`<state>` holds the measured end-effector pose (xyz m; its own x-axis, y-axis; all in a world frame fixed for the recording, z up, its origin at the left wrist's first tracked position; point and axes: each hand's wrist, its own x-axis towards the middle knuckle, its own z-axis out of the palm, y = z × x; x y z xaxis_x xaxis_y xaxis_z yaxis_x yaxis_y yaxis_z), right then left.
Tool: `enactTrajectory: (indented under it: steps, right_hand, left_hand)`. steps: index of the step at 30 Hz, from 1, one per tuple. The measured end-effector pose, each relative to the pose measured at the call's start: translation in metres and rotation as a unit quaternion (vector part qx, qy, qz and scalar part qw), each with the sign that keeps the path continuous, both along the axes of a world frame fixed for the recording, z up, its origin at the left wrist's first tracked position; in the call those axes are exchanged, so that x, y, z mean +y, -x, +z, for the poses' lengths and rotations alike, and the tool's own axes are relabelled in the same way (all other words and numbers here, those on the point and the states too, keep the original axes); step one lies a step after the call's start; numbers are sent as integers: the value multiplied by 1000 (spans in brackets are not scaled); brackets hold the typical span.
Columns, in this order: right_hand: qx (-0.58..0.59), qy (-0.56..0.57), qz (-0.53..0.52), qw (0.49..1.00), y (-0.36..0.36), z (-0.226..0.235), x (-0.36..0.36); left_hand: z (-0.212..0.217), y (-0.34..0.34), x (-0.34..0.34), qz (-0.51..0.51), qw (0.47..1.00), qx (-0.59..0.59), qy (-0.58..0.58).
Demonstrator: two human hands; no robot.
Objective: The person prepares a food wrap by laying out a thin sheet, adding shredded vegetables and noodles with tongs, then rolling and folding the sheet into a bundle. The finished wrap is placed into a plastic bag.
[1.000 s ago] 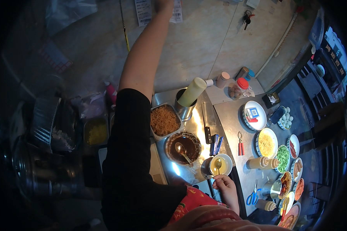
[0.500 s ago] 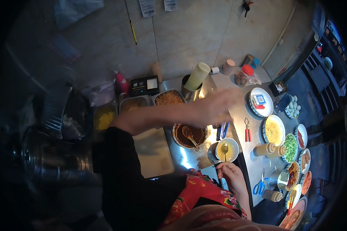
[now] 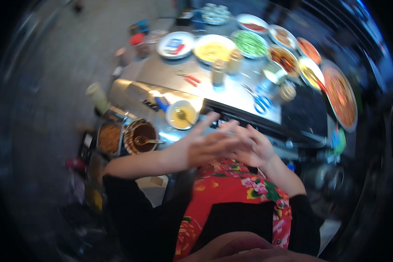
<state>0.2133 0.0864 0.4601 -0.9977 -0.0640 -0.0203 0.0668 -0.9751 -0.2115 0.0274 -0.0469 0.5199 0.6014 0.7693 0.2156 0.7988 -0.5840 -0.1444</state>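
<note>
My two hands meet in front of the red floral apron point(image 3: 231, 185), blurred by motion. Fingers spread, my left hand point(image 3: 207, 146) reaches across to the right and overlaps my right hand point(image 3: 260, 150). My right hand has its fingers apart and angled up to the left. I see nothing held in either one. Just beyond my left hand stands a white bowl point(image 3: 169, 114) of yellow liquid with a spoon in it. Left of that is a tub of dark brown sauce point(image 3: 143, 131) with a ladle resting inside.
Scissors with blue handles point(image 3: 262, 104), red-handled tongs point(image 3: 191, 80) and squeeze bottles point(image 3: 218, 74) lie or stand on the steel counter. Dishes of shredded green vegetable point(image 3: 250, 43), yellow shreds point(image 3: 214, 49) and reddish food point(image 3: 341, 96) line its far side. A dark griddle-like slab point(image 3: 303, 113) sits right.
My view has swung right toward the counter of dishes. My left arm has come down from over the trays to my right hand, which has left the rim of the white bowl.
</note>
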Motion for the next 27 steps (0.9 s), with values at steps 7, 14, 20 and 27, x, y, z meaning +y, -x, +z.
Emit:
enactTrajectory:
  steps: [7,14,20,27]
  right_hand:
    - [-88,-243,-64,964,-184,-84,48]
    - [-375,-340,-209,837,-385,-206,66]
    - [-477,-214,-346,779,-446,-315,1]
    - [-670,-382,-369,519,-425,-467,-45]
  left_hand:
    - [-99,-120,60,197,948,-177,177]
    - [-191,-331,190,14,907,-266,326]
    - [-318,-447,281,-180,883,0,434]
    - [-514,-503,314,-212,852,-20,478]
